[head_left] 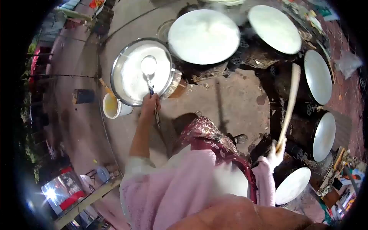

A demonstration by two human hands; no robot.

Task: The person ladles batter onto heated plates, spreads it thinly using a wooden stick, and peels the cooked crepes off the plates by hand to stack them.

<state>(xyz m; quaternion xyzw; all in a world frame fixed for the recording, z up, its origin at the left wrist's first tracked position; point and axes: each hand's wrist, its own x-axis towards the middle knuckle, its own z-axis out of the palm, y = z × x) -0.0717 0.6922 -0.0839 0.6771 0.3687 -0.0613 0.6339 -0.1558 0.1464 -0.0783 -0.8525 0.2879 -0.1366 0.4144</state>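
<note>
My left hand (151, 102) is closed around the handle of a metal ladle (148, 66). The bowl of the ladle is over a wide metal basin (114, 74) that holds white batter-like liquid (132, 78). My right hand (276, 156), which looks covered in something white, grips the lower end of a long wooden paddle (291, 97) pointing up and away. Two large round griddles, one at the top middle (204, 36) and one at the top right (275, 29), carry a white layer. Faint steam hangs near them.
More round pans stand along the right: one upper (317, 77), one middle (324, 137) and one lower (293, 186). A white bucket (124, 110) with yellowish contents and a stick sits beside the basin. A dark can (83, 96) stands farther left. Dark stoves support the pans.
</note>
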